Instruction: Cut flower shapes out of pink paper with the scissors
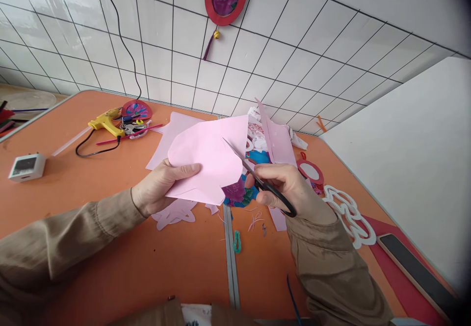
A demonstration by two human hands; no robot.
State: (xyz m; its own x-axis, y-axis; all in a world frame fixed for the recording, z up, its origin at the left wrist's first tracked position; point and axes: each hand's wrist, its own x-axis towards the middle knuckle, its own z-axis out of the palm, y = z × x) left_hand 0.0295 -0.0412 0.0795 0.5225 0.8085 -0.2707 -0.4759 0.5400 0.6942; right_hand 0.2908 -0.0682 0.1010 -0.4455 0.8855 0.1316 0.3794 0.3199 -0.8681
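Observation:
My left hand (162, 184) pinches the left edge of a pink paper sheet (206, 154), thumb on top. The sheet is held above the table, and its lower and right edges are cut unevenly. In my right hand (287, 188) is a pair of scissors (270, 186) with black handles, fingers closed round the loops. One blade lies over the right part of the sheet, pointing up and left. Behind the paper, a blue and purple floral fabric (241, 193) shows in part; the sheet hides the rest.
Pink paper scraps (176, 213) lie under my hands. At the left are a yellow glue gun (106, 122) with a cord and a white box-shaped device (27, 166). White looped cutouts (351, 213), a phone (412, 272) and a green clip (237, 241) lie toward the right. A tiled wall (154, 37) bounds the back.

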